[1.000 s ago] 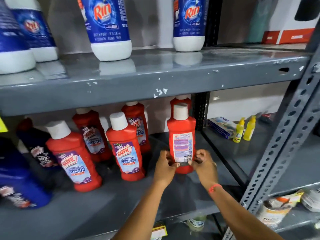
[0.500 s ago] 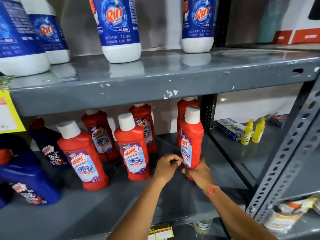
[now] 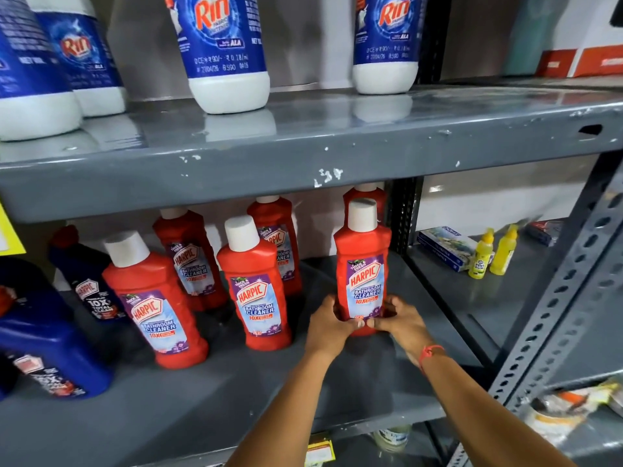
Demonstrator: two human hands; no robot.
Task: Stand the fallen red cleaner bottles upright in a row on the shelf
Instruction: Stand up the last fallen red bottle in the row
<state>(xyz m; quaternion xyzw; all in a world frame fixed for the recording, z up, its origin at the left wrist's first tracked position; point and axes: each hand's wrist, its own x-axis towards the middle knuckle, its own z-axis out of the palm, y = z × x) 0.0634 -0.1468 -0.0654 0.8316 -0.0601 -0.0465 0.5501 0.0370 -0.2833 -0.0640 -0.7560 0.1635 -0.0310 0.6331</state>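
Note:
A red cleaner bottle (image 3: 363,264) with a white cap stands upright at the right end of the grey shelf (image 3: 236,392), its front label facing me. My left hand (image 3: 328,326) and my right hand (image 3: 399,320) both grip its base from either side. Two more red bottles (image 3: 151,298) (image 3: 254,288) stand upright in the front row to its left. Behind them stand three others (image 3: 188,254) (image 3: 276,237) (image 3: 365,192), the last mostly hidden.
Dark blue cleaner bottles (image 3: 50,352) (image 3: 87,281) crowd the shelf's left end. Blue-and-white bottles (image 3: 222,52) line the shelf above. A perforated steel upright (image 3: 553,315) stands at right; beyond it lie yellow bottles (image 3: 482,254) and a box (image 3: 445,247).
Both hands have turned the held red bottle so that its front label faces me instead of its back label. The camera has moved closer.

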